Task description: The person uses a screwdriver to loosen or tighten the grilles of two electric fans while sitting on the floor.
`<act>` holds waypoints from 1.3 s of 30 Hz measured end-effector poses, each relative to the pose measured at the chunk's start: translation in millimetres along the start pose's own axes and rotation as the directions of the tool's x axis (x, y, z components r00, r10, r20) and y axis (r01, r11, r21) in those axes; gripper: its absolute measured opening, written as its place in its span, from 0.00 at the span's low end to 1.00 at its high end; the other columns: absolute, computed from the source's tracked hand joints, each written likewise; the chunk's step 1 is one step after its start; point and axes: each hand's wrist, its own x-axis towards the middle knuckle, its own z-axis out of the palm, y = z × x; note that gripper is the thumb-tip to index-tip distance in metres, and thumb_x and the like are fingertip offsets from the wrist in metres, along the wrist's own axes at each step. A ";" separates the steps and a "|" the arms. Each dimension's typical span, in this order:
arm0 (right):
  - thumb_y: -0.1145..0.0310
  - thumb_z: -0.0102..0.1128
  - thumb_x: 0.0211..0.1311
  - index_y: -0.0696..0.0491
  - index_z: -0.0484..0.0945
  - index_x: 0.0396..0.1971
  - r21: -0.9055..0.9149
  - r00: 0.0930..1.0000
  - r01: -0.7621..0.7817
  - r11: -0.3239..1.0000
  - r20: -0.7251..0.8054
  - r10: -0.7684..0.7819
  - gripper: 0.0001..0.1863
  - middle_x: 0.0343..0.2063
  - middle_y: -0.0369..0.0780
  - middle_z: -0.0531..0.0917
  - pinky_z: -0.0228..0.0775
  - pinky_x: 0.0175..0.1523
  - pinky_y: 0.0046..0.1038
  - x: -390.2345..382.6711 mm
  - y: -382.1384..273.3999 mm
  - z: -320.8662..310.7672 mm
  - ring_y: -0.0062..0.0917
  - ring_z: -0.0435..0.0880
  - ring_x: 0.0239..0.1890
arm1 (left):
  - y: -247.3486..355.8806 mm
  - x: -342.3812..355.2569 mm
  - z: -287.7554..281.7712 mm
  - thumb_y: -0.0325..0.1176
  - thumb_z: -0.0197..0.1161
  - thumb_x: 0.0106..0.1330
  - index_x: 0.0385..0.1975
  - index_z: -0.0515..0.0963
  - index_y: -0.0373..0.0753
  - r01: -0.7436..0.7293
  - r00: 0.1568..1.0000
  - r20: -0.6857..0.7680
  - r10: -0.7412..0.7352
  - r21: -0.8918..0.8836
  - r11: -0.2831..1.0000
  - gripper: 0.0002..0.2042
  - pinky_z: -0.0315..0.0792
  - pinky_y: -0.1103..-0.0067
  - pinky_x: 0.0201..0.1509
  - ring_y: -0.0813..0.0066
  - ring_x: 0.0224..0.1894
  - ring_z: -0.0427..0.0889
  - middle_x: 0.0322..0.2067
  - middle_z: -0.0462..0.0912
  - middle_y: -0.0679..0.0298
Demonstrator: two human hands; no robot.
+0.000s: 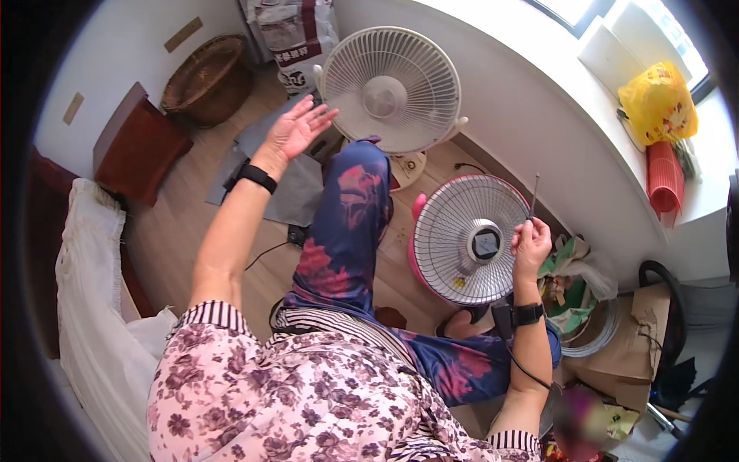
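The left hand (296, 129) hangs in the air with fingers spread wide, touching nothing, while the right hand (530, 243) grips a thin screwdriver (533, 196) upright beside the pink-rimmed fan (469, 239).

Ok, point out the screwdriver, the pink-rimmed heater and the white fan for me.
screwdriver (533, 194): head view, on its thin metal shaft above the right hand.
pink-rimmed heater (454, 231): head view, on its wire grille.
white fan (416, 69): head view, on its front grille.

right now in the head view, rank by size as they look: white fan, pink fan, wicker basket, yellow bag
1. white fan
2. pink fan, close to the white one; fisheye bending and differing nearness make these two unsure
3. wicker basket
4. yellow bag
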 end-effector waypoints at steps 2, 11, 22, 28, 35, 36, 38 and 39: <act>0.71 0.51 0.62 0.58 0.63 0.39 0.007 1.000 -0.002 1.000 0.004 0.002 0.10 0.20 0.39 0.77 0.55 0.10 0.14 -0.6 0.8 0.3 0.14 0.69 0.11 | 0.3 -0.2 1.4 0.29 0.57 0.61 0.57 0.55 0.39 -0.012 1.000 0.018 0.013 -0.038 0.999 0.25 0.68 0.64 0.57 0.49 0.59 0.62 0.61 0.50 0.46; 0.71 0.51 0.62 0.58 0.63 0.40 0.018 1.000 0.008 1.000 -0.008 -0.008 0.10 0.20 0.39 0.76 0.55 0.10 0.14 -3.8 -4.9 -1.7 0.14 0.69 0.12 | 6.5 9.4 -27.3 0.27 0.59 0.59 0.61 0.48 0.33 -0.109 0.986 -0.145 0.083 -0.183 0.977 0.33 0.61 0.61 0.62 0.51 0.63 0.53 0.64 0.39 0.49; 0.71 0.52 0.62 0.58 0.63 0.41 0.028 0.999 -0.031 0.999 0.025 0.030 0.12 0.19 0.38 0.76 0.59 0.14 0.15 -0.2 -11.2 15.6 0.14 0.70 0.13 | 77.1 2.9 -135.0 0.21 0.44 0.59 0.42 0.59 0.16 -0.218 0.771 -0.585 0.252 0.130 0.967 0.14 0.69 0.64 0.59 0.46 0.53 0.68 0.48 0.65 0.40; 0.70 0.51 0.62 0.58 0.63 0.42 -0.027 0.998 -0.043 0.999 -0.037 0.041 0.13 0.19 0.38 0.75 0.59 0.13 0.16 -3.4 -7.5 0.3 0.15 0.69 0.12 | -15.6 -9.2 -38.5 0.19 0.52 0.49 0.54 0.59 0.33 -0.067 0.865 -0.421 0.274 0.443 0.894 0.27 0.76 0.62 0.42 0.68 0.35 0.74 0.42 0.68 0.54; 0.71 0.50 0.62 0.57 0.63 0.39 0.027 0.999 -0.037 0.999 0.000 0.037 0.09 0.19 0.38 0.75 0.56 0.12 0.15 -8.2 -9.3 2.0 0.15 0.69 0.11 | -44.5 -8.4 12.9 0.21 0.53 0.55 0.58 0.57 0.36 0.028 0.914 -0.349 0.207 0.563 0.826 0.27 0.75 0.65 0.46 0.62 0.51 0.68 0.56 0.57 0.52; 0.71 0.50 0.63 0.57 0.63 0.39 0.033 0.999 -0.044 0.998 0.000 0.044 0.09 0.19 0.37 0.75 0.56 0.12 0.15 -7.8 -9.5 3.3 0.14 0.69 0.11 | -43.3 -8.3 13.3 0.21 0.53 0.55 0.58 0.57 0.36 0.024 0.912 -0.351 0.214 0.564 0.825 0.27 0.75 0.65 0.46 0.62 0.51 0.68 0.56 0.57 0.52; 0.71 0.50 0.63 0.57 0.63 0.39 0.035 0.999 -0.040 0.999 0.002 0.040 0.09 0.19 0.37 0.75 0.56 0.12 0.15 -7.7 -11.7 4.2 0.14 0.69 0.11 | -43.2 -5.7 14.8 0.21 0.53 0.56 0.57 0.57 0.36 0.032 0.920 -0.337 0.198 0.569 0.822 0.27 0.75 0.66 0.46 0.62 0.51 0.68 0.57 0.56 0.52; 0.71 0.49 0.63 0.57 0.63 0.39 0.035 0.999 -0.039 0.999 0.003 0.039 0.09 0.19 0.37 0.75 0.56 0.11 0.14 -7.9 -11.8 4.2 0.14 0.69 0.11 | -42.2 -6.4 14.0 0.21 0.53 0.56 0.57 0.57 0.36 0.033 0.920 -0.339 0.198 0.569 0.821 0.27 0.75 0.66 0.46 0.62 0.51 0.68 0.57 0.56 0.52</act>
